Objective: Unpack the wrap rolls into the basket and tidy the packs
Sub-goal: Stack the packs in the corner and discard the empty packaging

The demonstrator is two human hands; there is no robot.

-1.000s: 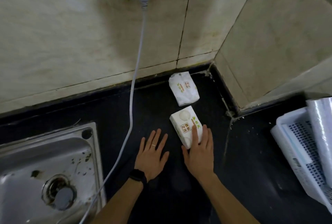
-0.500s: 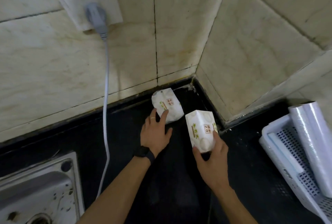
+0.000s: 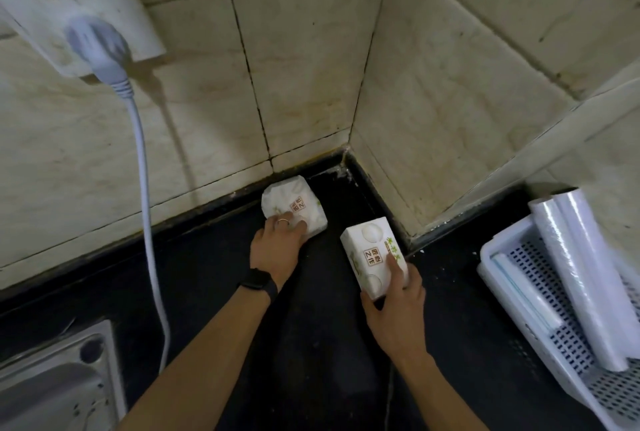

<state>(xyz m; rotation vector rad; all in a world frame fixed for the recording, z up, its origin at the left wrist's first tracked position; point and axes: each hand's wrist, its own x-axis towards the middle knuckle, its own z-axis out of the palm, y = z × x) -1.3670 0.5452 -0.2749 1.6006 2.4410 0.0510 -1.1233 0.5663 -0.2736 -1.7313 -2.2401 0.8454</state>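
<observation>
Two white tissue-like packs with green and orange print lie near the tiled corner of a black counter. My left hand (image 3: 277, 240) grips the far pack (image 3: 294, 204), which rests on the counter against the wall. My right hand (image 3: 394, 299) holds the near pack (image 3: 370, 254) by its lower end, tilted. At the right, a white perforated basket (image 3: 512, 278) holds clear wrap rolls (image 3: 585, 278) leaning across it.
A white cable (image 3: 147, 209) hangs from a plug in a wall socket (image 3: 93, 46) and runs down over the counter. A steel sink (image 3: 59, 385) fills the bottom left corner. Tiled walls close the corner behind the packs.
My left hand went from flat on the counter to the far pack and closed on it. My right hand lifted the near pack and turned it.
</observation>
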